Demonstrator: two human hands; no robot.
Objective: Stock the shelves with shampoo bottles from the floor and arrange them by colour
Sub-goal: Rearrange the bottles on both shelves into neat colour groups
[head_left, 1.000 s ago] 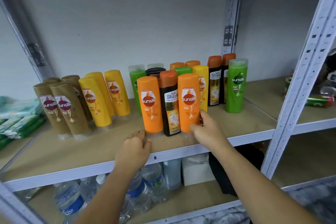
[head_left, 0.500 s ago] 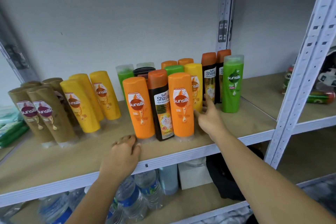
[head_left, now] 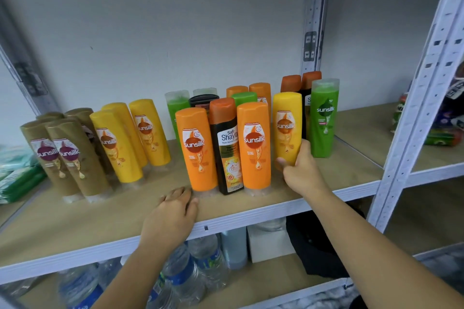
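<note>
My right hand (head_left: 301,170) grips a yellow Sunsilk bottle (head_left: 286,128) near its base, holding it just right of the front orange bottles. My left hand (head_left: 173,211) rests flat on the wooden shelf (head_left: 100,218), fingertips by the base of the left orange bottle (head_left: 197,149). Between the two front orange bottles stands a black Shayla bottle (head_left: 227,145); the right orange bottle (head_left: 254,145) is beside my right hand. Brown bottles (head_left: 62,155) stand at the left, then yellow bottles (head_left: 130,138). A green Sunsilk bottle (head_left: 324,118) stands at the right, with more bottles behind.
A white metal upright (head_left: 411,118) bounds the shelf on the right, with cans beyond it. Green packets (head_left: 15,178) lie at the far left. Water bottles (head_left: 190,278) and a white box (head_left: 268,241) sit on the lower shelf.
My right hand has reached behind the orange bottles, taken hold of the yellow bottle and drawn it forward and to the right. My left hand stays resting on the shelf.
</note>
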